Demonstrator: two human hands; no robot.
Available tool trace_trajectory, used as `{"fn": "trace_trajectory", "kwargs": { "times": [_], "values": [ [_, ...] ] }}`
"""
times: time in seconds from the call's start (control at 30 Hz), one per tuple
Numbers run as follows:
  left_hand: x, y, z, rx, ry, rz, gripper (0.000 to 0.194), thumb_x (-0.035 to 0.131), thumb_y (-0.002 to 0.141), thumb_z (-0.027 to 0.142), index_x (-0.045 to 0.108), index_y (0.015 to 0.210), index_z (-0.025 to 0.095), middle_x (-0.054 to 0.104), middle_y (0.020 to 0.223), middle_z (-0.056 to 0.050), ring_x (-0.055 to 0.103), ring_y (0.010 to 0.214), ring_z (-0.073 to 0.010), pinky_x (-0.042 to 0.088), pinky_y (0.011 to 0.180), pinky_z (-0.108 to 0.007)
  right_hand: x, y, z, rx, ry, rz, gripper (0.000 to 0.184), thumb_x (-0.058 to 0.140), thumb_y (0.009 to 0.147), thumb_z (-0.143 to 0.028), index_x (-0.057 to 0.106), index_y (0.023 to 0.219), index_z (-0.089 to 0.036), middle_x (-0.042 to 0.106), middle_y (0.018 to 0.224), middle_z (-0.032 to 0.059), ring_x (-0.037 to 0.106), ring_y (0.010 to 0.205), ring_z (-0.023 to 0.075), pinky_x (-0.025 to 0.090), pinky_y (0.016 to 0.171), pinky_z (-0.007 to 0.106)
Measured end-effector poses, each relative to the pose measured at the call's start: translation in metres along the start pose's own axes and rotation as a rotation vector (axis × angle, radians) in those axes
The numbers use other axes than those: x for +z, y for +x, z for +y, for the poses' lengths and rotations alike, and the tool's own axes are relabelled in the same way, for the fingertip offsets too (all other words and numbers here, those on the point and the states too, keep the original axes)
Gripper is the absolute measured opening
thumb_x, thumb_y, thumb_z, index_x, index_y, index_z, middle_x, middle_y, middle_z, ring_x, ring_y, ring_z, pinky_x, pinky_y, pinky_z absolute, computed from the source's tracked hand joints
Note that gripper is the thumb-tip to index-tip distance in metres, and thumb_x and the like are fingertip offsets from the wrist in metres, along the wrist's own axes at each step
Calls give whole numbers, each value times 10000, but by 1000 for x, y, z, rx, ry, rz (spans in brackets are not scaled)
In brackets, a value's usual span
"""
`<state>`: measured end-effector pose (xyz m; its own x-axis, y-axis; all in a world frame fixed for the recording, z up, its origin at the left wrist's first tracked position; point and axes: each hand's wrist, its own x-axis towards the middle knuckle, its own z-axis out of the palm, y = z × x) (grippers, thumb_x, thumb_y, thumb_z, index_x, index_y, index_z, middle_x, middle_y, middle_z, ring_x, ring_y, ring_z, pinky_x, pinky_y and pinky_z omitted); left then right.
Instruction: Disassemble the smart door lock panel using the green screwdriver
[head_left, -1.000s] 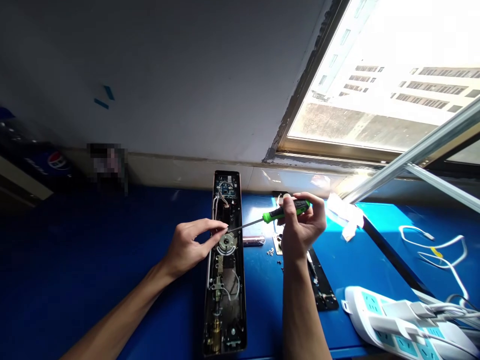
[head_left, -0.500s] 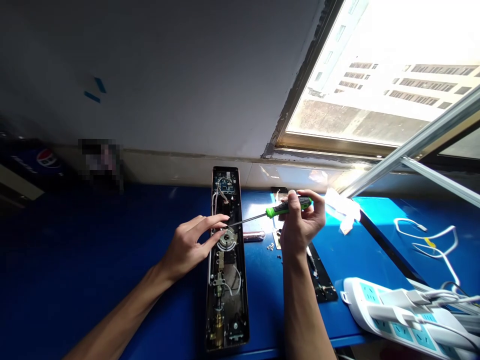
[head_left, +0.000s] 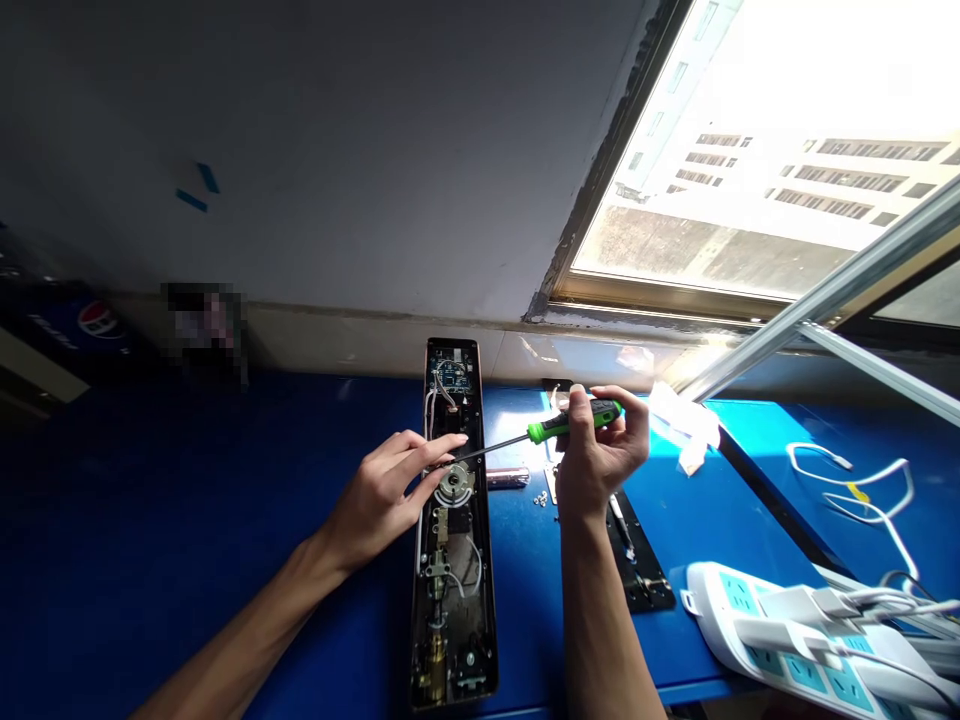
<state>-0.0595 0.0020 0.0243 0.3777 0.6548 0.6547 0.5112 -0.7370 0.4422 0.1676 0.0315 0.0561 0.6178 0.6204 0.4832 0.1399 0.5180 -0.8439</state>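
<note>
My right hand point(head_left: 600, 445) is closed round the green and black handle of a screwdriver point(head_left: 566, 420), which tilts down to the left. Its shaft reaches into a long, narrow black housing point(head_left: 491, 610) that looks like an opened electronic door lock. Fingers of my left hand point(head_left: 390, 490) pinch together at the screwdriver's tip, above a round metal disc point(head_left: 454, 484); what they hold there is too small to make out. Inside the housing, a circuit board point(head_left: 453, 370) with wires lies at the far end, and a brass-coloured part point(head_left: 435, 665) at the near end.
Right of the housing lie a shiny cylinder point(head_left: 508, 478), several small screws point(head_left: 540, 498) and a black plate point(head_left: 645, 575). A power strip point(head_left: 720, 620) with plugs, a white cable point(head_left: 885, 470) and crumpled white paper point(head_left: 686, 425) sit further right. Behind is a wall with a window.
The screwdriver and my right hand have shifted very slightly left. My left hand stays at the tip, its fingers a little closer together. The view has moved a touch.
</note>
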Motion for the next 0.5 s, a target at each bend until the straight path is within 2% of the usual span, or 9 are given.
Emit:
{"fn": "trace_trajectory", "kwargs": {
  "times": [0.13, 0.3, 0.43, 0.5],
  "values": [
    [-1, 1, 0, -7, -31, -31, 467, 615, 1019, 116, 561, 1457, 268, 721, 995, -23, 726, 907, -149, 607, 837, -281, 0, 0, -2, -62, -37, -34, 313, 823, 838, -398, 608, 980, -221, 645, 725, -49, 565, 452, 80, 446, 355, 199],
    [-1, 0, 3, -32, -20, -5, 520, 626, 1010, 105, 522, 1489, 279, 740, 1016, -23, 740, 934, -154, 622, 857, -283, 5, 6, -19, -236, -91, -151, 263, 838, 839, -332, 640, 993, -254, 654, 762, -48, 622, 549, 96, 505, 459, 231],
    [-1, 2, 5, -74, -4, -5, 539, 618, 1009, 111, 504, 1504, 293, 748, 1030, -22, 742, 931, -161, 643, 850, -296, 16, 17, -42, -411, -254, -298, 267, 873, 819, -344, 650, 931, -249, 639, 727, -55, 601, 566, 93, 452, 470, 246],
    [-2, 8, 6, -81, -8, 0, 530, 615, 1011, 124, 506, 1499, 299, 748, 1019, -18, 750, 938, -168, 651, 852, -303, 23, 26, -56, -390, -246, -433, 264, 838, 853, -366, 659, 1014, -258, 657, 751, -49, 622, 594, 103, 491, 494, 252]
  ]
}}
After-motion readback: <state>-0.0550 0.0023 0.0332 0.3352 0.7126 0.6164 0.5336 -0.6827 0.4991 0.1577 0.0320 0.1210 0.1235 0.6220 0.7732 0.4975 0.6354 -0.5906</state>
